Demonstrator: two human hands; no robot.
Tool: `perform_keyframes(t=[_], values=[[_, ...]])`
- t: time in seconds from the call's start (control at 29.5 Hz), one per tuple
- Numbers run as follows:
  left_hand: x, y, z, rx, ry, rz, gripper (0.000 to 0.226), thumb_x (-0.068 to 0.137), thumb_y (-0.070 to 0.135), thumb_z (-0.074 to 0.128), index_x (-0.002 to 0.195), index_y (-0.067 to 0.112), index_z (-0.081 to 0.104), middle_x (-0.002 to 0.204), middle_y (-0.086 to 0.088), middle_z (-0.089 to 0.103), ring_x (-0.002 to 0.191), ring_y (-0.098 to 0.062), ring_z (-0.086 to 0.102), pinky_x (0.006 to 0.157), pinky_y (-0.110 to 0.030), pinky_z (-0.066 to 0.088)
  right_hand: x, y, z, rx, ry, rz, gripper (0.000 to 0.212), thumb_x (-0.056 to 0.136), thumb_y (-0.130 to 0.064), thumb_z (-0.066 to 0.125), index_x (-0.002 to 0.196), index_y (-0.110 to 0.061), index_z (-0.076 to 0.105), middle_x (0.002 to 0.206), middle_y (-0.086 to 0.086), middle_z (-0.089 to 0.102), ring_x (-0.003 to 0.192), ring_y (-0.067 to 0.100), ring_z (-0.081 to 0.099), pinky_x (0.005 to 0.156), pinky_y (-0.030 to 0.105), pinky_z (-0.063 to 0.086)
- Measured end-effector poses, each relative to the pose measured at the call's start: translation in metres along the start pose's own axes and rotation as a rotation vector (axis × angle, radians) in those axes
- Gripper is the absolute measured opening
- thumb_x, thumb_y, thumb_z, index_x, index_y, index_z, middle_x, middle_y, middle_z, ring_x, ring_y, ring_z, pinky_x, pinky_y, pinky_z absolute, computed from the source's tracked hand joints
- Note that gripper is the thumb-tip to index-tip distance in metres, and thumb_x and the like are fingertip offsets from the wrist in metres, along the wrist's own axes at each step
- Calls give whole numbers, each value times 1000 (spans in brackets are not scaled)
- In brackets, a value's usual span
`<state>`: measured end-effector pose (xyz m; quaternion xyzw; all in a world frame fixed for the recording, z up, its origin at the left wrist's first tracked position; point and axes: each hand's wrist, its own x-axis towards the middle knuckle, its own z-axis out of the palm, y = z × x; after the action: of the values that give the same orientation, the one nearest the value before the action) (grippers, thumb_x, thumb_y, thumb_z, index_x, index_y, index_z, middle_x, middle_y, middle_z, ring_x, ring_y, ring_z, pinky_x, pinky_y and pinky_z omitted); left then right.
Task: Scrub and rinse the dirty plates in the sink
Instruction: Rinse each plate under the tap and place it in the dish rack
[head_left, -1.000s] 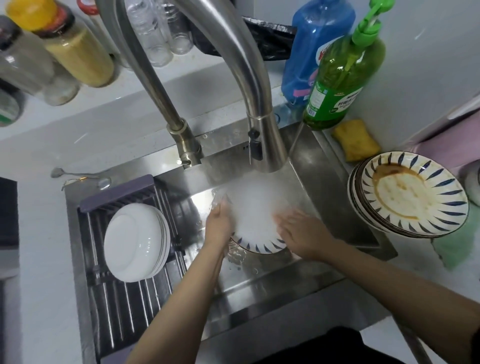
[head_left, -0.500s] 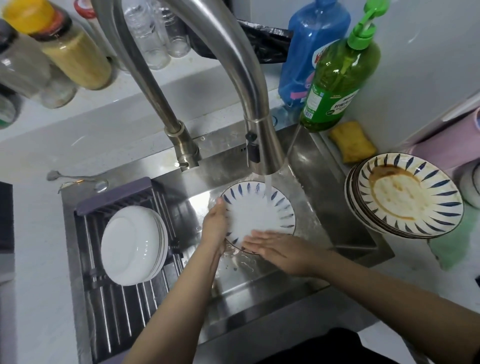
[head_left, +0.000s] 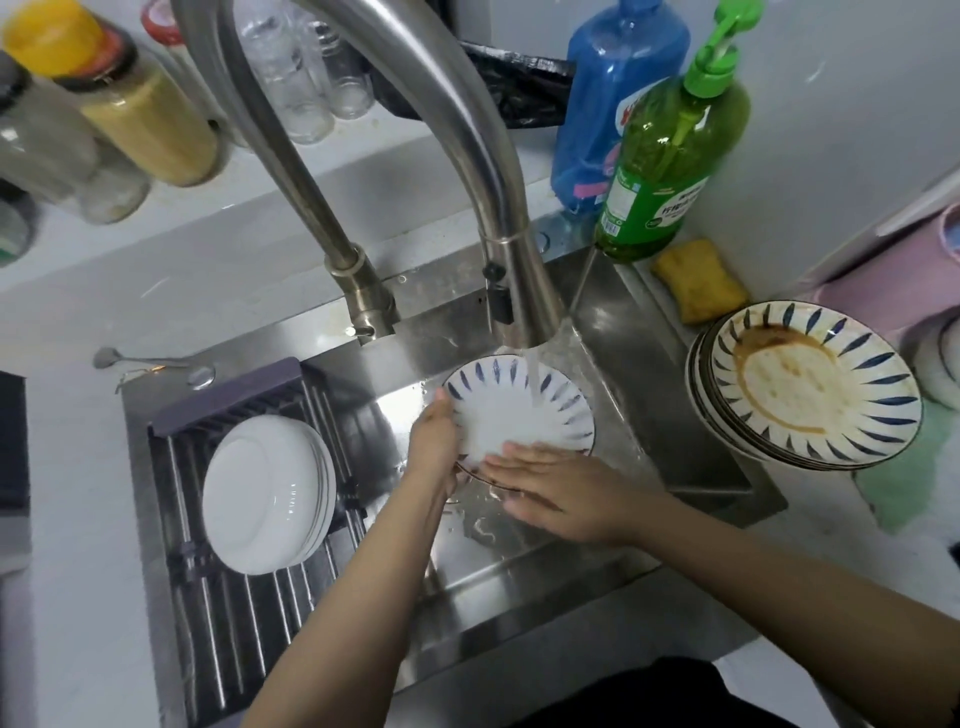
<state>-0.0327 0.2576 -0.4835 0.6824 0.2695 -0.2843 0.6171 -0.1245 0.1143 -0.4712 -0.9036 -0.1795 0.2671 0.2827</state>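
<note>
1. At the centre of the frame, the plate sits tilted under the faucet, inside the sink. A second ago spray and foam hid its whole face; now the white centre and blue-dashed rim show clearly, with only a narrow stream of water falling on its upper part.
2. The left hand grips the plate's left edge, thumb on the rim and fingers curled behind it, much as it did a second ago.
3. The right hand has slid from the plate's lower right to across its lower edge. Its fingers lie flat and close together, pressing on the wet surface, holding nothing.
4. Judging from the clean face, this plate is close to done: the rubbing looks like a last rinse-off, and the likely next step is setting it in the drying rack at lower left, beside the white plates standing there.
5. At the right of the frame, the stack of dirty plates rests on the counter at the sink's corner, the top one ringed with brown sauce. So much of the task remains.
6. The yellow sponge lies untouched by the green soap bottle, upper right.
</note>
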Motion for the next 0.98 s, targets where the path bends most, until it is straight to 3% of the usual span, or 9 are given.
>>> perform_keyframes(t=[0.14,0.24,0.31,0.37,0.51,0.61,0.75,0.92,0.98], values=[[-3,-1,8,45,-14,-3,45,104,43,28,91,13,59,62,1,57,44,-12,49,40,-23,39,-9,17,10,-225,364,-38,47,88,-41,41,124,-21,63,126,0,63,117,19,60,90,36,54],[-12,-2,19,-92,-164,-17,42,105,39,29,103,13,61,78,0,71,60,-15,67,51,-30,54,-4,11,11,-107,588,45,37,84,-26,44,107,-15,71,96,3,74,86,22,71,63,25,53],[-18,-8,25,-126,-247,51,42,105,40,27,121,15,56,114,-6,68,98,-14,67,84,-34,56,2,1,1,145,640,262,33,85,-29,49,108,-15,67,79,2,69,72,23,65,57,24,40],[-18,-21,30,60,-329,205,52,103,45,27,150,22,27,154,-1,33,139,-14,35,115,-38,30,11,2,-1,521,654,451,20,89,-24,56,107,-17,63,82,-2,65,76,19,60,61,23,41],[-12,-34,37,476,-273,488,54,104,38,24,153,27,5,161,0,-9,147,-12,-16,115,-26,-10,21,6,-4,1344,682,500,25,88,-6,60,111,-12,65,109,12,70,99,31,66,89,44,53],[5,-31,33,604,-149,616,47,104,35,23,150,25,25,161,-4,11,149,-18,-1,117,-33,-11,19,11,2,1668,589,399,43,82,-8,62,125,-3,58,119,21,64,109,37,62,95,49,48],[26,-35,13,677,-141,732,55,99,43,22,144,16,41,147,-7,42,138,-23,34,115,-45,25,16,16,5,1716,546,396,52,74,-14,65,124,0,58,117,21,65,106,36,63,93,45,50],[26,-36,13,907,-288,1054,54,100,34,20,141,11,47,148,-7,43,143,-22,27,119,-42,13,15,15,0,1762,505,399,38,82,-6,62,119,5,57,100,19,66,82,26,68,69,31,57],[34,-36,10,845,-266,1014,53,100,36,20,140,14,48,144,-7,47,137,-23,35,116,-43,23,16,12,0,1730,516,425,47,78,-10,65,121,5,56,105,22,64,85,28,68,72,33,58]])
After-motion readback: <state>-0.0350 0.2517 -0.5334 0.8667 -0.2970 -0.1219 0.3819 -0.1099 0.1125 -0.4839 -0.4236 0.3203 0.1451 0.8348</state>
